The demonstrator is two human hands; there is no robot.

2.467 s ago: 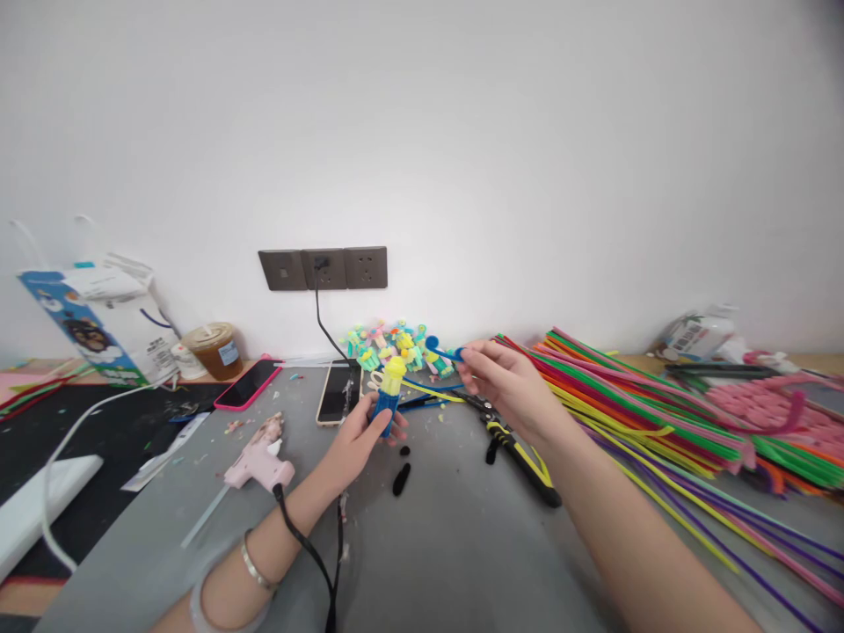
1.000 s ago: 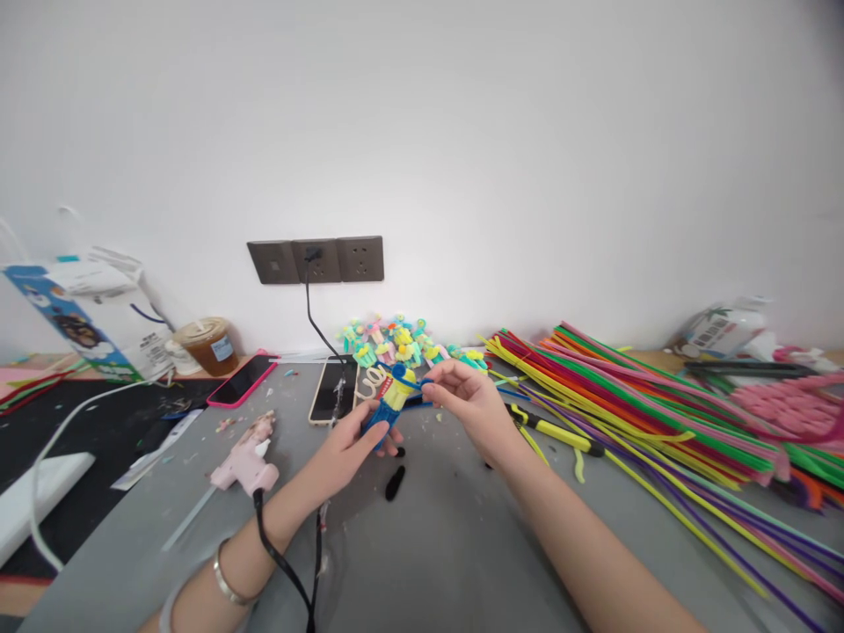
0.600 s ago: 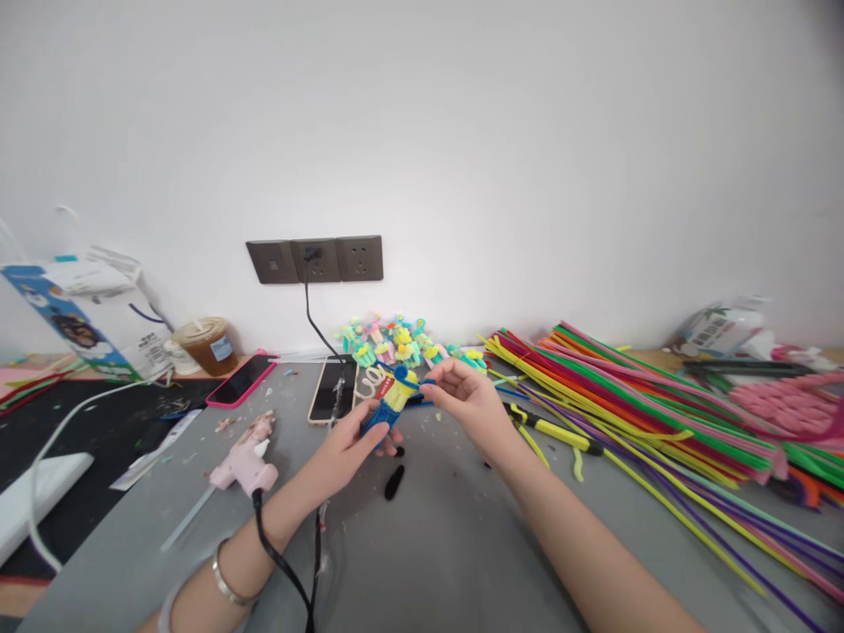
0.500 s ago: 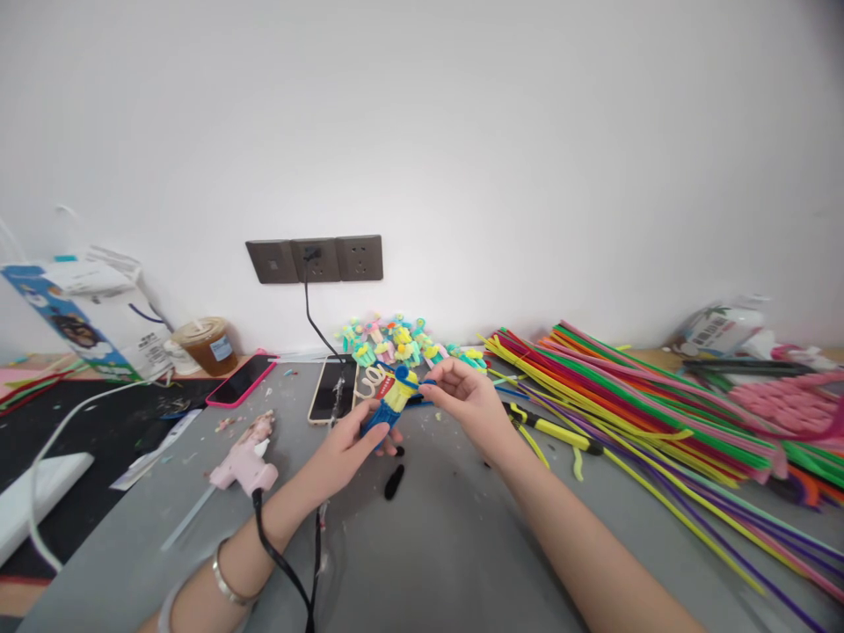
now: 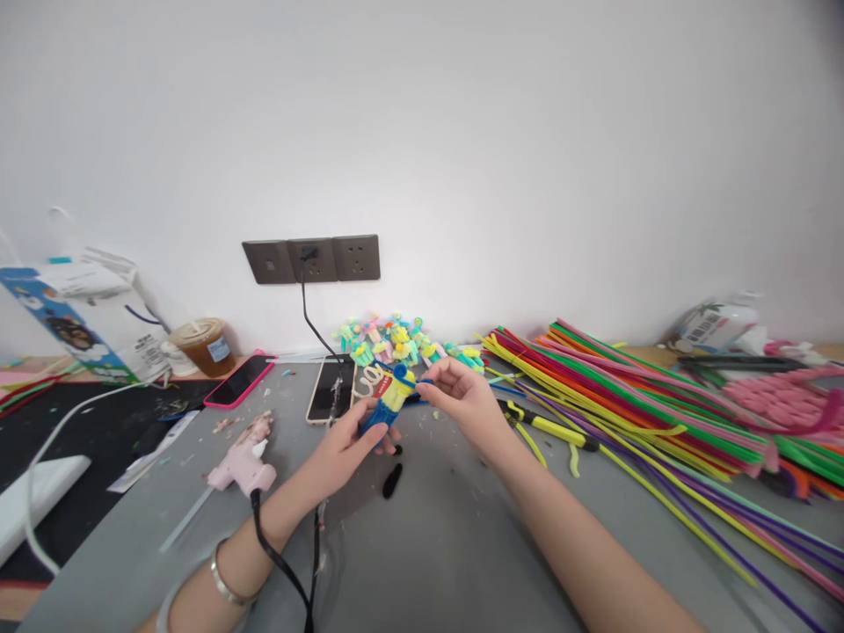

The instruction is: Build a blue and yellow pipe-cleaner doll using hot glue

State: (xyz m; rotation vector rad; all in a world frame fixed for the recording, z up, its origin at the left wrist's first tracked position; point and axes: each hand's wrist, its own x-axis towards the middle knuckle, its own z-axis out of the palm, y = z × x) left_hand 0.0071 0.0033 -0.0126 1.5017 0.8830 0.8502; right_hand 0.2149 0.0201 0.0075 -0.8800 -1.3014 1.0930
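Observation:
My left hand [image 5: 339, 448] grips the blue lower half of a small yellow-and-blue pipe-cleaner figure [image 5: 389, 400], held tilted above the grey table [image 5: 435, 545]. My right hand [image 5: 462, 400] pinches a thin blue pipe cleaner [image 5: 422, 382] right at the figure's yellow head, where a blue round piece sits. Both hands meet at the figure, just in front of a heap of small finished figures [image 5: 396, 338] by the wall.
A pink glue gun [image 5: 241, 462] with a black cord lies left of my hands. Two phones [image 5: 330, 387] [image 5: 237, 380] lie behind it. Black fuzzy bits [image 5: 392, 479] lie under the figure. Yellow-handled pliers [image 5: 550, 431] and a wide spread of coloured pipe cleaners [image 5: 646, 409] fill the right.
My right hand came back from the far pile with the blue pipe cleaner and brought it to the figure's head. In the last second both hands barely move.

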